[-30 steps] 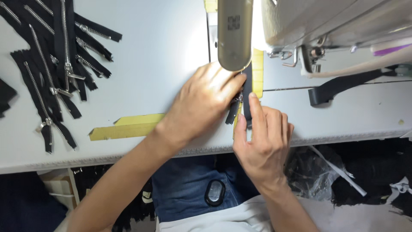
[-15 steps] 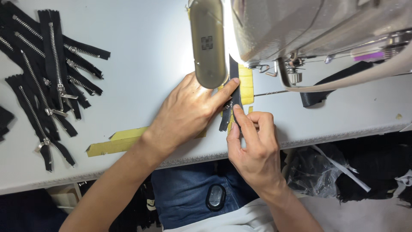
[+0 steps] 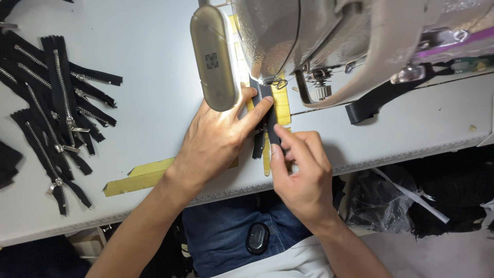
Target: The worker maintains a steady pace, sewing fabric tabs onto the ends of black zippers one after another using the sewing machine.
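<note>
A black zipper (image 3: 268, 116) lies near the surface's (image 3: 154, 77) front edge, its far end under the sewing machine (image 3: 319, 41). The left hand (image 3: 218, 136) presses it flat with fingers spread, keeping it straight, while the right hand (image 3: 301, 170) pinches its near end, keeping it taut. Spare zippers (image 3: 56, 113) wait near the left edge.

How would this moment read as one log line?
left hand presses black zipper flat | right hand pinches its near end | under sewing machine | spare zippers left
</note>
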